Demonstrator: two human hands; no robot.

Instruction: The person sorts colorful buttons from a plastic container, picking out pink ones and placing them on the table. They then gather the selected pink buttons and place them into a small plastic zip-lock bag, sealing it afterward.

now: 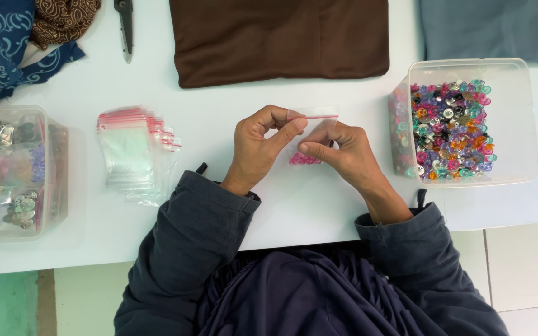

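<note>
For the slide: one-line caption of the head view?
Left hand and right hand pinch a small clear red-striped zip bag of pink beads over white table.

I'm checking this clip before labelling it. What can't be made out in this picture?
- Head view: how many pink beads the small bag holds; left hand and right hand cover it.
- Scissors: handles cut off by the top edge.
- Left box: contents blurred behind plastic.

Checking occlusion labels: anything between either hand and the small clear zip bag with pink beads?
Nothing visible. Both the left hand and right hand already pinch the small clear zip bag with the red strip at its top, the pink beads at its bottom.
</note>
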